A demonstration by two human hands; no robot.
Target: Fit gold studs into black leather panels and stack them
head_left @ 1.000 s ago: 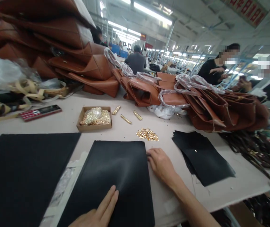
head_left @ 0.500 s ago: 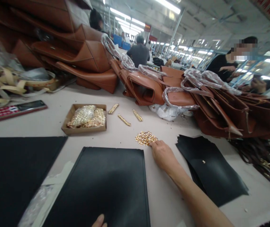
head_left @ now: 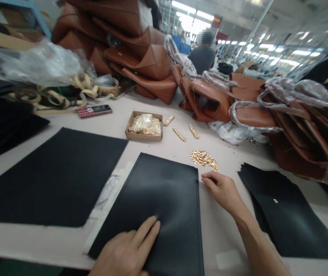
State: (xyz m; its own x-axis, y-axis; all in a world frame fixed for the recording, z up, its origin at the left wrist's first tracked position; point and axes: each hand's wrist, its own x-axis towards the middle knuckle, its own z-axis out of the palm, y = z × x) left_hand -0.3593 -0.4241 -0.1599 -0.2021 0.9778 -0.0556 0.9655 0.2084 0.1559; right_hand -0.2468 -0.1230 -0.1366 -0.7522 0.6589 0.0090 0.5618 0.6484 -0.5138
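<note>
My left hand [head_left: 129,245] lies on a black leather panel [head_left: 169,191], two fingers stretched out and pressing flat on it. Just past that panel's right edge, my right hand [head_left: 221,189] is raised over the table with thumb and fingertips pinched together. Whatever is in the pinch is too small to make out. Close beyond those fingertips spreads a loose pile of small gold-coloured metal pieces [head_left: 202,158]. A cardboard box [head_left: 143,136] holds many more of them, partly in a clear bag. Several short rows of gold pieces [head_left: 179,134] lie beside the box.
Another black panel [head_left: 57,176] lies at left, and a stack of black pieces [head_left: 293,214] at right bears one gold piece [head_left: 275,201]. Brown leather bags [head_left: 210,96] line the back. A red-and-black phone-like object [head_left: 94,110] lies near tangled tape [head_left: 82,88]. A person [head_left: 202,57] sits beyond.
My right hand has drawn back from the gold pile toward the black panel, fingers pinched. My left hand has come further into view on the panel. The camera view has turned left.
</note>
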